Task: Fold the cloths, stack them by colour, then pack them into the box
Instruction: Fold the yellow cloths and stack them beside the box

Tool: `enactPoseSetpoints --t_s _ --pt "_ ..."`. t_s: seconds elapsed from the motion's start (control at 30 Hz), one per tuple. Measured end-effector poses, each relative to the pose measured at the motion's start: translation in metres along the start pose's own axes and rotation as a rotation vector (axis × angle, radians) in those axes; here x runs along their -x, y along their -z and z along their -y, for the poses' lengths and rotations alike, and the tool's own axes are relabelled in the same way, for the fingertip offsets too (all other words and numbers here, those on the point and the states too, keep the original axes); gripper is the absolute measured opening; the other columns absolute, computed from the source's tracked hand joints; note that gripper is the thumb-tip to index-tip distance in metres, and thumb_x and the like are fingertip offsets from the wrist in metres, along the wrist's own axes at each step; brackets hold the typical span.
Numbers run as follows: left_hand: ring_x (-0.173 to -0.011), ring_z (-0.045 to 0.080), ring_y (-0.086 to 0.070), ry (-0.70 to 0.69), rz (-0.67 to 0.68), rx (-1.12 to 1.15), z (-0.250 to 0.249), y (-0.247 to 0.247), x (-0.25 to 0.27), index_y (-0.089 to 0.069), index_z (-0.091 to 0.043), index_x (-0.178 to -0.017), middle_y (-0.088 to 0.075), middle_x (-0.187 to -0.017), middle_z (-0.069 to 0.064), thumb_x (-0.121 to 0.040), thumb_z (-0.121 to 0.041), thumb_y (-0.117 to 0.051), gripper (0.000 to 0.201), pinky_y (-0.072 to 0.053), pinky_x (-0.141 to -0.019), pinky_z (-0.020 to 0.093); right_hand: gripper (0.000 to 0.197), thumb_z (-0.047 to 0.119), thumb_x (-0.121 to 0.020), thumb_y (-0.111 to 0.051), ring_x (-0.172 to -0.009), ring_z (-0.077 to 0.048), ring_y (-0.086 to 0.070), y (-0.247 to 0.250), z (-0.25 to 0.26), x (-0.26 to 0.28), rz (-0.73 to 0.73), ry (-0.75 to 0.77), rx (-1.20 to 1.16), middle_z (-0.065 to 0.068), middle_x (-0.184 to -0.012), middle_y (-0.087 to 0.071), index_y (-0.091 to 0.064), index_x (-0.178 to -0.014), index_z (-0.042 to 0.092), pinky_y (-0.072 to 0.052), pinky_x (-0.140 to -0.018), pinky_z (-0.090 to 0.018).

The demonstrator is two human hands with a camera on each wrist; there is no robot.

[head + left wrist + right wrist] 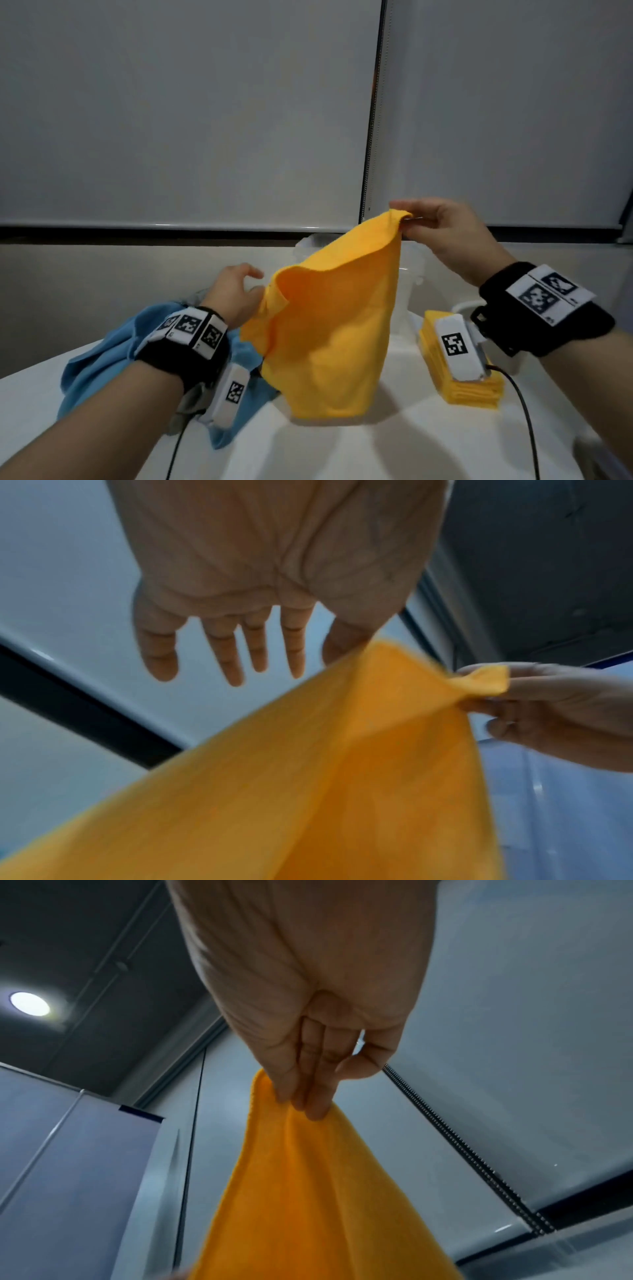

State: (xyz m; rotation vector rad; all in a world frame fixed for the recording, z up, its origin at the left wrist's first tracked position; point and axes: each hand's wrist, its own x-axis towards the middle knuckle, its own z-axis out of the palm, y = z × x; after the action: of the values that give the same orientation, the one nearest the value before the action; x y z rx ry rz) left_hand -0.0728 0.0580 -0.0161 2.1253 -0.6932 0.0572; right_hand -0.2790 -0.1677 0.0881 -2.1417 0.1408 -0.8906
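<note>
Above the counter [342,445], left of the folded yellow stack [462,387], hangs the yellow cloth [325,342]. It looks soft, light and floppy, so corners are best to grab. The right hand [448,236] pinches its top corner up high. The left hand [236,294] reaches lower with fingers [226,653] spread, holding nothing.

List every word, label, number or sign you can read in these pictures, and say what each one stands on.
No readable words or numbers anywhere.
Left wrist band: black-and-white square code markers, patterns only; tiny print beside them is too small to read.
Right wrist band: the same kind of markers; small print too blurred to read.
White camera units: one code marker each, no text.
Orange cloth, folded orange stack, blue cloth: no labels visible.
</note>
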Motion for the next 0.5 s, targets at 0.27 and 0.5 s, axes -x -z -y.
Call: enactPoseSetpoints --t_s 0.27,0.5 --pt "-0.088 0.009 -0.064 -0.327 0.187 0.161 -0.118 -0.026 0.058 -0.055 -0.023 -0.109 -0.061 -0.105 -0.006 -0.077 -0.034 -0.075 0.039 -0.056 -0.073 0.026 0.013 0.020 -0.085 -0.065 -0.061 -0.009 -0.049 -0.035 0.028 0.024 0.053 0.081 0.384 0.004 -0.066 -0.053 -0.056 -0.075 0.022 -0.039 -0.055 -0.023" --pt "-0.077 0.019 -0.057 -0.275 0.121 -0.231 -0.083 -0.019 0.064 -0.057 -0.018 -0.085 -0.059 -0.083 0.001 -0.078 -0.008 -0.056 0.013 -0.048 -0.061 0.029 0.026 0.022 -0.073 -0.064 -0.060 -0.017 -0.041 0.022 0.033 0.029 -0.091 0.026 0.025 -0.001 -0.064 -0.039 -0.040 -0.063 0.021 -0.034 -0.055 -0.030"
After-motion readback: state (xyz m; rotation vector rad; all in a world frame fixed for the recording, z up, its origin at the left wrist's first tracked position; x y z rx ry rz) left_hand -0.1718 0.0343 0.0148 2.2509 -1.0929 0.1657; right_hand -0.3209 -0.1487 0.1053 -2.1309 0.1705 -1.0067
